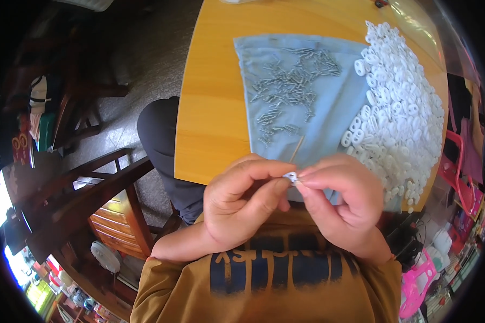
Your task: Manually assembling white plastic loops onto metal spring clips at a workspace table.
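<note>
Close to my body, over the table's near edge, both hands meet at a small white plastic piece (291,176) with a hole in it. My left hand (240,196) pinches it between thumb and forefinger. A thin brownish stick (297,148) points up and away from behind those fingers; its lower end is hidden. My right hand (342,191) is closed in a pinch at the right side of the piece, and whatever its fingertips hold is too small to make out. Beyond my hands, many small metal springs (291,89) lie scattered on a light blue cloth (334,113).
A large heap of white two-holed plastic pieces (396,102) covers the right side of the yellow wooden table (213,107), partly on the cloth. Left of the table stands a wooden chair (121,220). A pink plastic thing (416,282) is at the lower right.
</note>
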Demonstrator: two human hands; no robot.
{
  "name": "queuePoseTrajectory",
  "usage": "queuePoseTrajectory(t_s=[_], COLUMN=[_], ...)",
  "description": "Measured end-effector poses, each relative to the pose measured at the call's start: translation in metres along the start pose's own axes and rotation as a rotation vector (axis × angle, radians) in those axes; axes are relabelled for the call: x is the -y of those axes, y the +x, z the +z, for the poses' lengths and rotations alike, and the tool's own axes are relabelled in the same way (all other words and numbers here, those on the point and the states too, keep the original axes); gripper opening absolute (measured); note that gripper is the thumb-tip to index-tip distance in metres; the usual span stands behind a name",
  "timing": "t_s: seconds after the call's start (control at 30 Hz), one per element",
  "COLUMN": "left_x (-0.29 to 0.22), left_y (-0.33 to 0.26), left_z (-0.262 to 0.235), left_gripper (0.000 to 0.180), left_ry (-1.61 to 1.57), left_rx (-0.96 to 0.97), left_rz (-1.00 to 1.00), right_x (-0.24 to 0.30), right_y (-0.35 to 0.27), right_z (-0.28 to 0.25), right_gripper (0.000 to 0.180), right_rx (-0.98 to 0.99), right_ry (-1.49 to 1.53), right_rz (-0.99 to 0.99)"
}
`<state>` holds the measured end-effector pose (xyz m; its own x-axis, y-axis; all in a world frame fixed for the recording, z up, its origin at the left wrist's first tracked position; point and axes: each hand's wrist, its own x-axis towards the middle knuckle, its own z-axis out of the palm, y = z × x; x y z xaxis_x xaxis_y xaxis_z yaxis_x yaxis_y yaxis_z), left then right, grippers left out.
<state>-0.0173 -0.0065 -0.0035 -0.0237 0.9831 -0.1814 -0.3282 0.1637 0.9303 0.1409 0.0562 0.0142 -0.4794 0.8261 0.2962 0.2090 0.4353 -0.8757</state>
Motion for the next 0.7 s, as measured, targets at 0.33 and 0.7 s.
queuePoseTrajectory(t_s=[0.33, 0.7], left_x=[-0.002, 0.01], left_y=[0.003, 0.006], left_z=[-0.002, -0.003], left_gripper=[0.017, 0.018], left_ry=[-0.194, -0.251], left_rx=[-0.105, -0.104], left_rz=[-0.071, -0.131], right_x=[0.002, 0.048], right_y=[-0.005, -0.03], right_z=[-0.049, -0.052], right_gripper=[0.015, 0.029], right_rx=[0.054, -0.195], right_ry=[-0.023, 0.514], right_rz=[-0.444, -0.338])
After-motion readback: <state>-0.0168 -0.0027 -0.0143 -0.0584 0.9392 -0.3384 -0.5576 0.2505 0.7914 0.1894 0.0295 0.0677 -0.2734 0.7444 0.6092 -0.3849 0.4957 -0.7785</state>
